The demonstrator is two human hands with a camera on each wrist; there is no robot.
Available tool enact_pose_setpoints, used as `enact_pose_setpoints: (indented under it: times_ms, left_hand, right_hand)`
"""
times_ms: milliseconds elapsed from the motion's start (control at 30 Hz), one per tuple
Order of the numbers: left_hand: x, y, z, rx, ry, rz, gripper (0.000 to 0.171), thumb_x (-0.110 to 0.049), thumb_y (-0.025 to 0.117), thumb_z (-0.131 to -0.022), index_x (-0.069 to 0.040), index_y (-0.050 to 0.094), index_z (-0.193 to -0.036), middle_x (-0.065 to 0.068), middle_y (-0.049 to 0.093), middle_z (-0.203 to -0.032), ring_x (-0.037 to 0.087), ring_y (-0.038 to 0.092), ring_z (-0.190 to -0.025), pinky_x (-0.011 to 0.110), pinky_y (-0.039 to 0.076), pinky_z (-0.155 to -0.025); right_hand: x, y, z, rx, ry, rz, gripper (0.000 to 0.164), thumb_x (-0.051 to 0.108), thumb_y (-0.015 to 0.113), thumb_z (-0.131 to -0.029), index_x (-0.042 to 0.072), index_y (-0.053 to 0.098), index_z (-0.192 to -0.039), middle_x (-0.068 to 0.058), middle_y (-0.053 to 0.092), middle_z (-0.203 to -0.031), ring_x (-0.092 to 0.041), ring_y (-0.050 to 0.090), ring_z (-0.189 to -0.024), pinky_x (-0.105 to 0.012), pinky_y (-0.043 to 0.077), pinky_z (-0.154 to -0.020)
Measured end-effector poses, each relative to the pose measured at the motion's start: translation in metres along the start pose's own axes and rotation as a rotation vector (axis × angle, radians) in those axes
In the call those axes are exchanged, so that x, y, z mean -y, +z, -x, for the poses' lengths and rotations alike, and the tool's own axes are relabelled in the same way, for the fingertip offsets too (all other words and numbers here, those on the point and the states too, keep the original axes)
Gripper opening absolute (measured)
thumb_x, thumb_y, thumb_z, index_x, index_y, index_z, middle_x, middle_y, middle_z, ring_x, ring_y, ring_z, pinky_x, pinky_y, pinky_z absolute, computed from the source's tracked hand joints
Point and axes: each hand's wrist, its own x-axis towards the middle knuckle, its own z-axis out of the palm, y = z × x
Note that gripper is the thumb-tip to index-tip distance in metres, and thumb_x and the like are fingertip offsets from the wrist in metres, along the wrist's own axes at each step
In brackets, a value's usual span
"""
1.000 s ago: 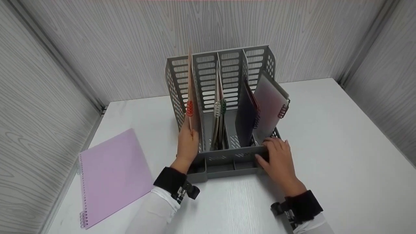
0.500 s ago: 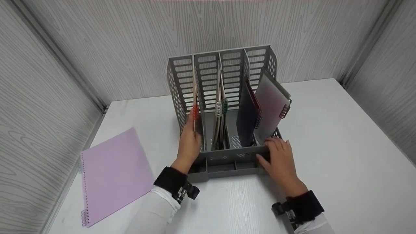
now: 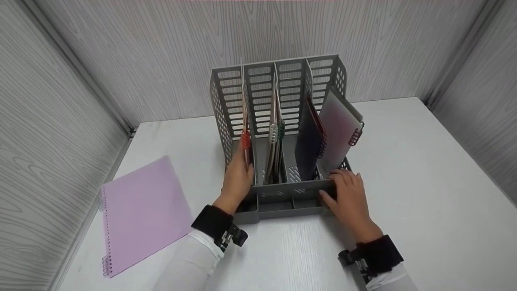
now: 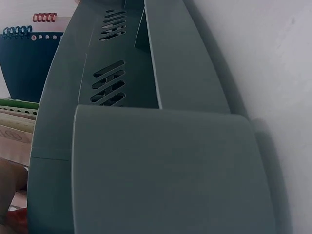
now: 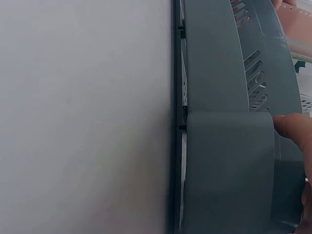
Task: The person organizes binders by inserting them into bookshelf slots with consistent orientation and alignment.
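A grey slotted desk file organizer (image 3: pixel 291 188) stands upright on the table. In its leftmost compartment my left hand (image 3: pixel 237 178) holds a spiral notebook with red rings (image 3: pixel 246 140), thumb on its right side, fingers mostly hidden. That notebook stands upright close along the first divider. At the front right corner, my right hand (image 3: pixel 348 198) grips the organizer's rim, fingers over the edge and thumb on the front. The right wrist view shows the thumb (image 5: pixel 292 127) against the grey wall; the left wrist view mainly shows the organizer's front tray (image 4: pixel 165 165).
Notebooks with white rings (image 3: pixel 273 133) and green rings stand in the second compartment. A dark blue notebook (image 3: pixel 307 141) and a translucent one (image 3: pixel 337 129) lean towards the right side. On the left of the table lies a purple spiral notebook (image 3: pixel 145 218).
My left hand has brought the red-ringed notebook rightwards, closer to the first divider. My right hand keeps its grip on the organizer's corner. The whole view has shifted slightly.
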Motion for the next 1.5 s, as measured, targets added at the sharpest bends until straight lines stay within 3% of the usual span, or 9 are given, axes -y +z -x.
enact_pose_setpoints:
  times_ms: [333, 500, 633, 767, 1033, 1500]
  left_hand:
    - [-0.001, -0.006, 0.003, 0.065, -0.009, 0.022, 0.078, -0.007, 0.059, -0.090, -0.004, 0.008, -0.149, 0.017, 0.032, -0.145, 0.027, 0.042, -0.125, 0.039, 0.038, -0.098]
    - [0.000, -0.014, 0.014, 0.087, -0.030, 0.071, 0.082, -0.014, 0.060, -0.091, -0.013, 0.004, -0.150, 0.012, 0.029, -0.148, 0.025, 0.041, -0.126, 0.039, 0.037, -0.099]
    - [0.006, -0.027, 0.026, 0.072, -0.024, 0.113, 0.081, -0.017, 0.060, -0.091, -0.014, 0.005, -0.151, 0.011, 0.032, -0.147, 0.027, 0.042, -0.126, 0.040, 0.036, -0.100]
    - [0.016, -0.045, 0.035, 0.045, -0.033, 0.124, 0.078, -0.015, 0.059, -0.092, -0.011, 0.007, -0.150, 0.015, 0.035, -0.144, 0.030, 0.044, -0.125, 0.041, 0.036, -0.100]
    - [0.045, -0.077, 0.050, 0.015, -0.125, 0.111, 0.078, -0.014, 0.058, -0.092, -0.013, 0.006, -0.150, 0.017, 0.035, -0.143, 0.030, 0.043, -0.126, 0.046, 0.037, -0.099]
    - [0.095, -0.115, 0.072, -0.019, -0.252, 0.019, 0.078, -0.013, 0.055, -0.093, -0.011, 0.002, -0.150, 0.023, 0.030, -0.144, 0.038, 0.039, -0.127, 0.050, 0.033, -0.100]
  right_hand:
    - [-0.001, -0.001, -0.001, 0.022, 0.016, -0.007, 0.042, 0.024, 0.073, -0.081, -0.001, 0.056, -0.110, -0.017, 0.052, -0.123, -0.033, 0.039, -0.121, -0.059, 0.016, -0.104]
    - [0.001, -0.002, 0.000, 0.026, 0.017, -0.015, 0.042, 0.024, 0.072, -0.081, -0.002, 0.056, -0.110, -0.017, 0.052, -0.123, -0.033, 0.039, -0.121, -0.059, 0.016, -0.103]
    - [0.002, -0.001, 0.001, 0.025, 0.019, -0.017, 0.042, 0.024, 0.072, -0.081, -0.002, 0.056, -0.110, -0.017, 0.052, -0.123, -0.033, 0.039, -0.121, -0.059, 0.016, -0.104]
    - [0.002, -0.001, 0.001, 0.022, 0.023, -0.021, 0.042, 0.024, 0.073, -0.081, -0.002, 0.056, -0.110, -0.017, 0.053, -0.122, -0.033, 0.039, -0.121, -0.059, 0.015, -0.104]
    - [0.000, 0.000, 0.001, 0.022, 0.022, -0.023, 0.042, 0.024, 0.073, -0.081, -0.001, 0.057, -0.109, -0.017, 0.053, -0.123, -0.033, 0.039, -0.121, -0.059, 0.015, -0.104]
    - [0.001, 0.000, 0.000, 0.007, 0.006, -0.001, 0.041, 0.024, 0.073, -0.081, -0.002, 0.056, -0.108, -0.017, 0.053, -0.121, -0.034, 0.041, -0.119, -0.060, 0.018, -0.103]
